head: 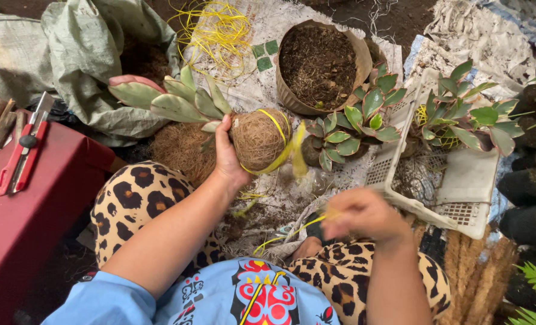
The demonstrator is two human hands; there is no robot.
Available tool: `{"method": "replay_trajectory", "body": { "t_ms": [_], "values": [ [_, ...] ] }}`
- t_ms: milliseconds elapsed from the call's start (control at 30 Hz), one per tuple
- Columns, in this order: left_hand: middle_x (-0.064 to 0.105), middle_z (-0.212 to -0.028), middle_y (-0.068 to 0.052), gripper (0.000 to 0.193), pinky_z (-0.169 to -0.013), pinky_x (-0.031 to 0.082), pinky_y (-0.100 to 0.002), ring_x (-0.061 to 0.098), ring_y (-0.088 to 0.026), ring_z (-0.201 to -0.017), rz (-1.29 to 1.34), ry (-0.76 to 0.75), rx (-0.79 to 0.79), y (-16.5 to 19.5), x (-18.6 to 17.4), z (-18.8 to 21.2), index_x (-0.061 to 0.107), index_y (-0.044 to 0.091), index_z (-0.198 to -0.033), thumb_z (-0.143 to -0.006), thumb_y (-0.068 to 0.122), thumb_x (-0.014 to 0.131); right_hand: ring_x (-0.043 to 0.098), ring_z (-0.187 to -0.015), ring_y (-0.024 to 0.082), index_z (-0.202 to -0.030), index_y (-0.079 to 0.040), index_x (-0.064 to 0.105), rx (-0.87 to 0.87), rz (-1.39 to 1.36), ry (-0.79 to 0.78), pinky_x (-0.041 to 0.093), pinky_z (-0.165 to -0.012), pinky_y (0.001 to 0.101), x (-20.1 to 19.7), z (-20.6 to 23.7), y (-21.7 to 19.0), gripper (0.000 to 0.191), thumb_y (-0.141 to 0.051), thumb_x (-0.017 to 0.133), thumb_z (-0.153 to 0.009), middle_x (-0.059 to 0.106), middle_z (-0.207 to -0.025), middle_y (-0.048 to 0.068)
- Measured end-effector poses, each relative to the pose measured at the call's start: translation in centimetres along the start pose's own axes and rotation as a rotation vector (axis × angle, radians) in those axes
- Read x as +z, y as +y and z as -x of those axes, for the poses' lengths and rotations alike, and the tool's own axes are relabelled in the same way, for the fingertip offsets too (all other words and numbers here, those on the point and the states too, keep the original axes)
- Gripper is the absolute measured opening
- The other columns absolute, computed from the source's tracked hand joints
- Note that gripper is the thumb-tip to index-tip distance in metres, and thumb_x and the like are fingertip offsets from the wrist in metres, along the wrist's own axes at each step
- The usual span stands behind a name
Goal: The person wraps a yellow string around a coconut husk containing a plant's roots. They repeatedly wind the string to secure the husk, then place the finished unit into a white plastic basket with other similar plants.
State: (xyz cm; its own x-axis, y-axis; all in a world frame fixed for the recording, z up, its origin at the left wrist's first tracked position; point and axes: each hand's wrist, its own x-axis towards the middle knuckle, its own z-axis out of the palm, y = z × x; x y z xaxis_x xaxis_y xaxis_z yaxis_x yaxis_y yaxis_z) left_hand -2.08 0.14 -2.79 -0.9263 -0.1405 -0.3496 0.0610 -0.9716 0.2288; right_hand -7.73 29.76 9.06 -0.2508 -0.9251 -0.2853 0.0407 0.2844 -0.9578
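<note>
My left hand (pixel 227 157) grips a succulent plant (pixel 171 99) at the neck of its round coconut-fibre root ball (pixel 257 138), holding it on its side with the leaves pointing left. A yellow plastic string (pixel 280 153) runs around the ball and trails down to my right hand (pixel 364 213). That hand is blurred and closed on the string's end, just above my right knee.
A brown pot of soil (pixel 319 63) stands behind the ball. More succulents (pixel 355 120) sit beside it and in a white plastic basket (pixel 460 198). Loose yellow strings (pixel 219 30) lie at the back. Red pruning shears (pixel 21 150) rest on a red surface (pixel 33 210) at left.
</note>
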Motion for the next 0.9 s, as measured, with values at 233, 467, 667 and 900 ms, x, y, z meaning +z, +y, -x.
{"method": "replay_trajectory", "body": {
  "t_ms": [233, 467, 667, 900],
  "values": [
    [0.066, -0.136, -0.016, 0.081, -0.112, 0.045, -0.057, 0.061, -0.036, -0.126, 0.005, -0.024, 0.037, 0.5, 0.4, 0.2, 0.061, 0.009, -0.135, -0.086, 0.072, 0.05, 0.071, -0.076, 0.031, -0.084, -0.013, 0.075, 0.299, 0.879, -0.26, 0.054, -0.071, 0.0447, 9.3, -6.5, 6.2, 0.015, -0.026, 0.067, -0.081, 0.074, -0.081, 0.01],
    [0.065, -0.136, -0.015, 0.082, -0.113, 0.045, -0.055, 0.062, -0.034, -0.127, -0.012, -0.083, 0.04, -0.1, 0.8, 0.7, 0.06, 0.009, -0.136, -0.087, 0.074, 0.05, 0.071, -0.094, 0.032, -0.103, -0.011, 0.074, 0.051, 0.894, 0.446, 0.056, -0.078, 0.0436, 7.9, -7.0, 4.8, 0.022, -0.026, 0.069, -0.088, 0.073, -0.102, 0.011],
    [0.065, -0.136, -0.014, 0.077, -0.112, 0.047, -0.051, 0.062, -0.031, -0.126, -0.049, -0.096, 0.072, -1.6, 0.4, 1.1, 0.059, 0.008, -0.137, -0.092, 0.07, 0.051, 0.064, -0.107, 0.033, -0.117, 0.0, 0.058, -0.288, 0.626, 0.859, 0.053, -0.089, 0.0383, 9.3, -8.1, 2.6, 0.038, -0.019, 0.075, -0.088, 0.06, -0.121, 0.017],
    [0.063, -0.141, -0.014, 0.085, -0.117, 0.044, -0.048, 0.06, -0.029, -0.13, -0.08, -0.117, 0.105, -2.9, 0.5, 1.8, 0.055, 0.007, -0.143, -0.091, 0.073, 0.051, 0.06, -0.119, 0.031, -0.107, -0.002, 0.071, -0.426, 0.532, 0.791, 0.046, -0.103, 0.0419, 9.4, -9.8, 5.4, 0.019, -0.017, 0.075, -0.095, 0.066, -0.121, 0.017]
  ]
}}
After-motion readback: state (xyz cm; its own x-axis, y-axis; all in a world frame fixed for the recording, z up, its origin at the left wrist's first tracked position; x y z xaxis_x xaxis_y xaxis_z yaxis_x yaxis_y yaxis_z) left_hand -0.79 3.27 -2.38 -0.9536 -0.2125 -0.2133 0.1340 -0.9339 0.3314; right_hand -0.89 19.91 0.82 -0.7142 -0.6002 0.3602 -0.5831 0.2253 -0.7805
